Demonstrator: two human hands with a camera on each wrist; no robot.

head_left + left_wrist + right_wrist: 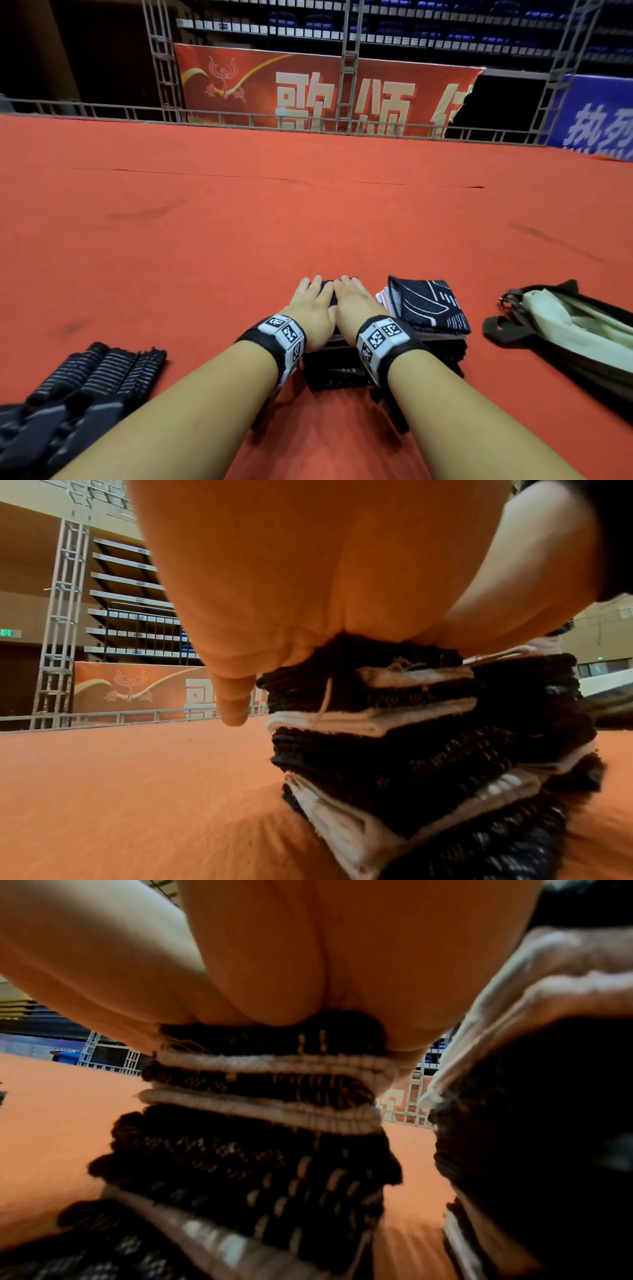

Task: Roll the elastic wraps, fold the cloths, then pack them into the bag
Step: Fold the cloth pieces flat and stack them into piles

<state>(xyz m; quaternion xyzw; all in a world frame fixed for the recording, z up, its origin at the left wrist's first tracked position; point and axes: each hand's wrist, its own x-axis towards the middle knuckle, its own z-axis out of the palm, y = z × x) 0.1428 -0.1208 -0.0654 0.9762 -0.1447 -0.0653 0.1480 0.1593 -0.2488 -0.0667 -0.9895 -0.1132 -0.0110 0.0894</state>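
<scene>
My left hand (313,310) and right hand (356,305) lie flat, fingers straight, pressing down on a stack of folded cloths (404,723) on the red carpet (239,222), gripping nothing. The dark, nubby terry with pale stripes looks soft, light and springy, so I judge the pile best taken from both sides, squeezed low. A second folded pile (428,308) sits just right, the open bag (575,329) beyond, wraps (102,373) at left
</scene>
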